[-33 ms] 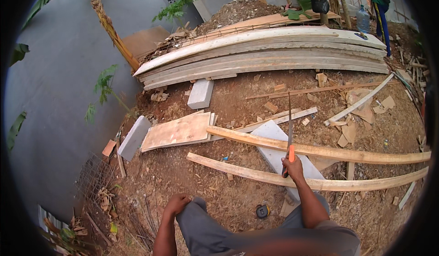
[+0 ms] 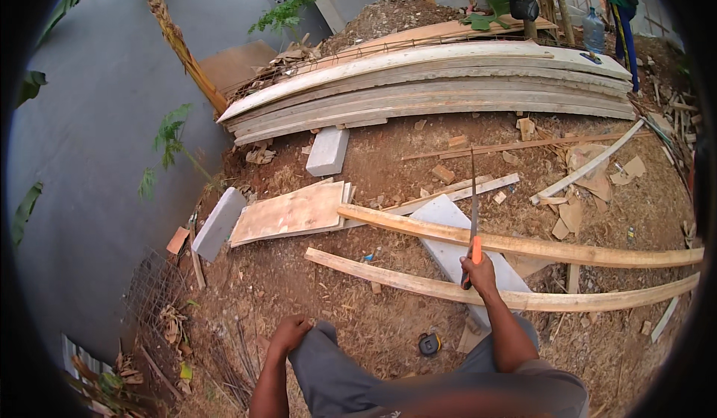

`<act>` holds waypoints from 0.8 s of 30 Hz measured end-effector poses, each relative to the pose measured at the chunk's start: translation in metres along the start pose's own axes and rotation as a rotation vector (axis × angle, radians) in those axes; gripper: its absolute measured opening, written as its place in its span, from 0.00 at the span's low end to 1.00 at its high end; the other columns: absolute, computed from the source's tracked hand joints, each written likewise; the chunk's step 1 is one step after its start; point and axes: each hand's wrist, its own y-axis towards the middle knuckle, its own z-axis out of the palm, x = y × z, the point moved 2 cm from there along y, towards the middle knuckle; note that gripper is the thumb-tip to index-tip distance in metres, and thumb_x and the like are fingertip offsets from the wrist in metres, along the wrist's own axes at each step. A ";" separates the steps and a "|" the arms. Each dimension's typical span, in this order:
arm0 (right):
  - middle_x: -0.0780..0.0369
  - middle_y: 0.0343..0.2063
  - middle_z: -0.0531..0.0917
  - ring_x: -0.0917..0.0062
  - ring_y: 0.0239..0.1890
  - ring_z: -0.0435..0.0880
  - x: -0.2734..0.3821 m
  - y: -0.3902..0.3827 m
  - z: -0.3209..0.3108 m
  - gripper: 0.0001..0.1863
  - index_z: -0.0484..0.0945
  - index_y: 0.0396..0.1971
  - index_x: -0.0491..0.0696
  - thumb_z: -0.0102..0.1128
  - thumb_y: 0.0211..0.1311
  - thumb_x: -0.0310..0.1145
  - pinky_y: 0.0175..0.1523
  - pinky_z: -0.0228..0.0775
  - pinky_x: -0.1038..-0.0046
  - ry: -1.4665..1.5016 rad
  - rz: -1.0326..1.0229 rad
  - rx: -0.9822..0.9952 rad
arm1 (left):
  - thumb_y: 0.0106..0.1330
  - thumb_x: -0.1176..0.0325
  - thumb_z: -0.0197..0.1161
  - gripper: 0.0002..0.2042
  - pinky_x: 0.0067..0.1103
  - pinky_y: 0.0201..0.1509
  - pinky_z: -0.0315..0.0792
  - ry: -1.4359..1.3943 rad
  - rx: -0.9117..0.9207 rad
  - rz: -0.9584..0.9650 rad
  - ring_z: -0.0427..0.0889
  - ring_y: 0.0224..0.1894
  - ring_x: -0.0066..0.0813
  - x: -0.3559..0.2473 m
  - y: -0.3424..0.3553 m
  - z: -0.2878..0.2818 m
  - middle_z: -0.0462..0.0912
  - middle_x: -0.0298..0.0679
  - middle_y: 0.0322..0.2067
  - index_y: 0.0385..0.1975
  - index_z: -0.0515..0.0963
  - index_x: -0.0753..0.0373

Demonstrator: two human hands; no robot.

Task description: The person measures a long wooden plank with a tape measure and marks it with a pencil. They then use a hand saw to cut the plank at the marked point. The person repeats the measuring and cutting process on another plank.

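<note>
My right hand (image 2: 479, 272) is closed round the orange and black handle of a handsaw (image 2: 473, 209). Its long narrow blade points away from me, passing over the farther of two wooden beams (image 2: 567, 251). Nearer me lies the second wooden beam (image 2: 403, 278), just left of the saw handle. Under both beams is a pale light block (image 2: 446, 250), partly hidden. My left hand (image 2: 290, 334) rests on my left knee, holding nothing, its fingers lying over the knee. On the ground between my legs sits a black and yellow tape measure (image 2: 429, 345).
A long stack of boards (image 2: 433, 89) spans the back. Short plywood pieces (image 2: 291, 213) lie left of the beams, beside a white block (image 2: 219, 225). Another white block (image 2: 328, 152) stands by the stack. A grey wall (image 2: 97, 157) bounds the left. Another person (image 2: 621, 22) stands far right.
</note>
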 end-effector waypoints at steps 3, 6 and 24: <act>0.60 0.24 0.82 0.75 0.25 0.81 0.006 0.008 0.009 0.17 0.75 0.35 0.42 0.69 0.58 0.40 0.35 0.73 0.70 0.042 -0.154 -0.019 | 0.69 0.63 0.58 0.12 0.30 0.47 0.74 -0.067 -0.280 0.129 0.83 0.39 0.39 -0.007 -0.002 0.005 0.83 0.47 0.34 0.36 0.80 0.68; 0.61 0.25 0.82 0.75 0.25 0.81 0.007 0.014 0.019 0.17 0.74 0.34 0.43 0.69 0.58 0.40 0.36 0.73 0.69 0.004 -0.047 -0.001 | 0.72 0.65 0.57 0.11 0.29 0.48 0.73 -0.304 -0.477 0.248 0.82 0.38 0.39 -0.005 -0.015 0.010 0.81 0.46 0.32 0.35 0.78 0.68; 0.57 0.31 0.83 0.73 0.27 0.83 0.009 0.020 0.075 0.26 0.75 0.48 0.39 0.71 0.58 0.42 0.35 0.75 0.69 -0.013 -0.052 0.101 | 0.75 0.61 0.60 0.13 0.28 0.55 0.74 -0.550 -0.189 0.018 0.82 0.52 0.30 -0.010 -0.168 -0.051 0.85 0.41 0.47 0.45 0.82 0.64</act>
